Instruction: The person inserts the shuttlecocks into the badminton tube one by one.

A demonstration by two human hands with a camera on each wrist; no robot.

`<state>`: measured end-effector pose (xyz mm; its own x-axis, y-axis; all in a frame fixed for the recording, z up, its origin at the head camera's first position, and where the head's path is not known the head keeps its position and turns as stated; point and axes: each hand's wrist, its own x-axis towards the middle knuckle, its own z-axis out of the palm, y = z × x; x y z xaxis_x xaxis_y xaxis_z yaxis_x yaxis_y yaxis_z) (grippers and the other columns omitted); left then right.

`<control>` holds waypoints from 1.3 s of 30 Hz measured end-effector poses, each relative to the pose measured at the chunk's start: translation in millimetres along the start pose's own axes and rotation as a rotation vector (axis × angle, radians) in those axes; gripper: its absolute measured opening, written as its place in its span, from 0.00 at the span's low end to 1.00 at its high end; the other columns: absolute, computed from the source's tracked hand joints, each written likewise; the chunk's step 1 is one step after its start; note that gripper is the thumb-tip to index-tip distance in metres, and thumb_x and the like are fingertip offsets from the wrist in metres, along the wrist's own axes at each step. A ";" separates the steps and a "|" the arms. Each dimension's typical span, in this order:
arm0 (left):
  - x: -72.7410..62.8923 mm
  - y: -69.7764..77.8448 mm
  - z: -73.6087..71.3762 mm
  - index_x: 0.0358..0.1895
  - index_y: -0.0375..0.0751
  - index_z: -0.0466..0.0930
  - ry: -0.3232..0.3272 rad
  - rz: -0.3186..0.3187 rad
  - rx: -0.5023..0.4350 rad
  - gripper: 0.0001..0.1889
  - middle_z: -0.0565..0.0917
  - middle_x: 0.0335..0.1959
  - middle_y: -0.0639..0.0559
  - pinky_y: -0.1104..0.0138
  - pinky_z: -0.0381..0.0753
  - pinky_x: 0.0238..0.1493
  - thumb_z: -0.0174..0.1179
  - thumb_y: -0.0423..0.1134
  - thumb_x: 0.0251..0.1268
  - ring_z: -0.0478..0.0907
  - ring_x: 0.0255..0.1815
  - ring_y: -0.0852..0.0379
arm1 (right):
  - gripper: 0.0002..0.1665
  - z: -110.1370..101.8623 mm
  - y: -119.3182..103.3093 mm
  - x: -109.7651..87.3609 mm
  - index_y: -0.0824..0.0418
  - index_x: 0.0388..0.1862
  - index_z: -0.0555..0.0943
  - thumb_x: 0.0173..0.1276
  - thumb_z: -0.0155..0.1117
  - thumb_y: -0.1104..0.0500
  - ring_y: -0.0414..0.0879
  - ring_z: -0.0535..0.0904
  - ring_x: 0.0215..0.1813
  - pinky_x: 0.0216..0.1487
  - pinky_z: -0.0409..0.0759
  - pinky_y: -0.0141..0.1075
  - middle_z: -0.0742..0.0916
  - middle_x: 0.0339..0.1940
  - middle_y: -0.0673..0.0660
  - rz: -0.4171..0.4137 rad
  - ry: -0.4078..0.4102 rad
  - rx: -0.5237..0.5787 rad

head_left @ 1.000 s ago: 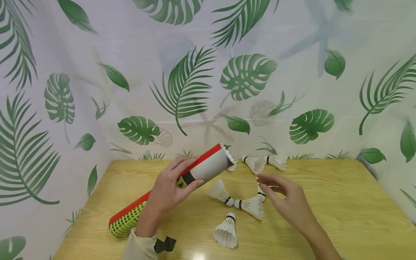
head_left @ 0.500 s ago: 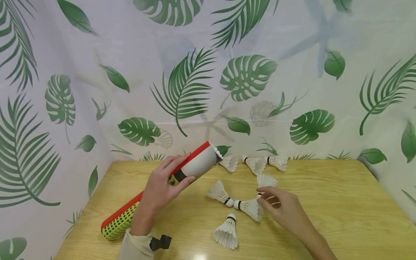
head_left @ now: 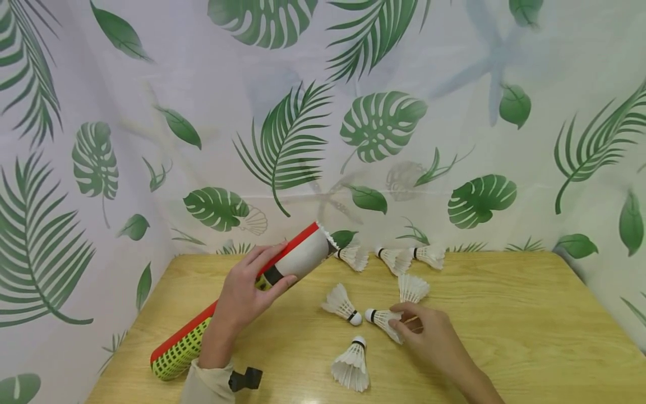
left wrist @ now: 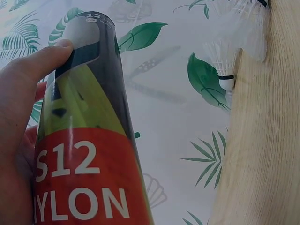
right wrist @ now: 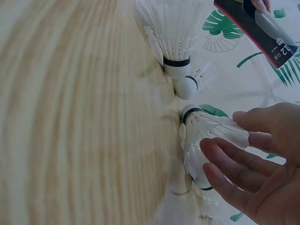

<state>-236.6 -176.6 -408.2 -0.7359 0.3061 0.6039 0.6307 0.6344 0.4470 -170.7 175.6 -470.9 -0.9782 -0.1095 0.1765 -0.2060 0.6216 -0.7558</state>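
My left hand [head_left: 242, 297] grips a shuttlecock tube [head_left: 303, 255] round its upper part, holding it at a slant with the ragged-rimmed end up to the right. In the left wrist view the tube [left wrist: 89, 140] shows a red band lettered "S12 NYLON", with the thumb along its side. My right hand [head_left: 429, 336] is at the feathered skirt of a white shuttlecock [head_left: 381, 320] lying on the table. In the right wrist view its thumb and spread fingers [right wrist: 234, 164] flank the skirt of that shuttlecock [right wrist: 213, 131]; firm contact cannot be made out.
Just behind the right hand stands another shuttlecock [head_left: 413, 288], its base hidden. One shuttlecock [head_left: 342, 304] lies left of it, and another [head_left: 351, 365] nearer the front. Several more, including one shuttlecock [head_left: 429, 256], lie along the wall at the back of the wooden table [head_left: 530, 314].
My right hand has come down and toward the front, from the rear shuttlecock to the one before it. My left hand has shifted left with the tube.
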 end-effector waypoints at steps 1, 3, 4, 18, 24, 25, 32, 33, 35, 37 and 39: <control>-0.3 0.1 0.0 0.69 0.57 0.77 0.000 -0.001 0.000 0.31 0.81 0.58 0.54 0.62 0.86 0.41 0.73 0.53 0.62 0.80 0.48 0.57 | 0.12 1.4 0.5 0.0 0.61 0.50 0.88 0.70 0.72 0.59 0.40 0.87 0.33 0.36 0.84 0.29 0.89 0.37 0.53 0.004 0.005 0.007; -0.5 0.0 0.2 0.69 0.57 0.77 0.000 -0.003 0.003 0.31 0.81 0.58 0.54 0.62 0.86 0.40 0.73 0.53 0.62 0.80 0.47 0.57 | 0.11 3.6 1.3 0.3 0.60 0.49 0.88 0.70 0.72 0.61 0.40 0.87 0.33 0.36 0.84 0.29 0.90 0.39 0.55 0.009 0.020 0.018; -0.5 0.1 0.1 0.69 0.57 0.77 0.000 -0.004 0.004 0.31 0.81 0.58 0.54 0.62 0.86 0.40 0.73 0.53 0.62 0.80 0.47 0.57 | 0.11 4.1 1.6 0.3 0.61 0.49 0.88 0.70 0.71 0.62 0.40 0.87 0.33 0.35 0.84 0.29 0.90 0.40 0.56 0.013 0.027 0.027; -1.7 -2.0 1.4 0.69 0.57 0.78 0.001 -0.001 0.003 0.31 0.81 0.57 0.54 0.63 0.85 0.39 0.74 0.53 0.62 0.80 0.46 0.57 | 0.10 -13.5 -8.8 -2.4 0.62 0.46 0.89 0.66 0.72 0.68 0.41 0.88 0.31 0.33 0.84 0.29 0.91 0.39 0.59 -0.069 0.149 0.046; -0.7 -1.3 1.4 0.69 0.57 0.78 0.001 -0.001 0.002 0.31 0.81 0.58 0.54 0.63 0.85 0.39 0.73 0.53 0.62 0.80 0.46 0.57 | 0.12 -26.9 -15.2 -2.5 0.61 0.47 0.89 0.65 0.72 0.69 0.42 0.89 0.33 0.34 0.85 0.30 0.91 0.40 0.58 -0.099 0.193 0.045; -0.6 -1.2 1.2 0.69 0.57 0.78 0.000 -0.002 0.001 0.31 0.81 0.58 0.54 0.63 0.85 0.39 0.73 0.53 0.62 0.80 0.46 0.57 | 0.12 -29.1 -15.9 -2.2 0.61 0.48 0.89 0.66 0.72 0.69 0.42 0.89 0.33 0.34 0.85 0.30 0.91 0.41 0.58 -0.101 0.198 0.045; 1.2 -0.4 1.7 0.69 0.57 0.77 -0.004 0.010 0.000 0.31 0.81 0.58 0.54 0.62 0.85 0.39 0.73 0.53 0.62 0.80 0.48 0.56 | 0.13 -44.7 -21.4 0.6 0.59 0.49 0.89 0.67 0.72 0.68 0.42 0.89 0.38 0.37 0.84 0.29 0.91 0.42 0.56 -0.122 0.239 0.030; 1.3 -0.2 2.1 0.69 0.57 0.77 -0.006 0.013 0.000 0.31 0.81 0.58 0.53 0.62 0.85 0.39 0.73 0.53 0.62 0.80 0.48 0.56 | 0.13 -46.7 -22.0 0.8 0.59 0.49 0.89 0.67 0.72 0.68 0.41 0.88 0.38 0.37 0.84 0.28 0.92 0.42 0.55 -0.130 0.246 0.028; 1.1 0.3 2.6 0.70 0.57 0.77 -0.012 0.015 -0.002 0.32 0.80 0.59 0.53 0.62 0.85 0.40 0.73 0.53 0.62 0.80 0.49 0.56 | 0.14 -50.6 -23.1 1.4 0.60 0.49 0.89 0.66 0.72 0.69 0.39 0.87 0.37 0.37 0.83 0.26 0.92 0.41 0.55 -0.148 0.264 0.028; 0.4 0.9 2.8 0.70 0.57 0.77 -0.017 0.014 -0.006 0.32 0.80 0.59 0.53 0.62 0.85 0.40 0.73 0.53 0.62 0.80 0.50 0.56 | 0.14 -54.3 -23.6 2.6 0.60 0.49 0.89 0.66 0.71 0.70 0.37 0.86 0.37 0.37 0.83 0.25 0.92 0.40 0.56 -0.170 0.282 0.026; -1.0 1.0 3.1 0.70 0.58 0.77 -0.017 0.009 -0.010 0.32 0.80 0.59 0.54 0.62 0.85 0.41 0.73 0.53 0.62 0.80 0.50 0.56 | 0.14 -57.8 -24.1 4.4 0.61 0.50 0.89 0.66 0.71 0.70 0.34 0.85 0.37 0.38 0.82 0.23 0.91 0.40 0.56 -0.186 0.295 0.023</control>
<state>-236.1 -174.1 -410.4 -0.7343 0.3240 0.5965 0.6396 0.6247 0.4480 -168.4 205.0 -415.5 -0.8744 0.0119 0.4851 -0.3840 0.5943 -0.7066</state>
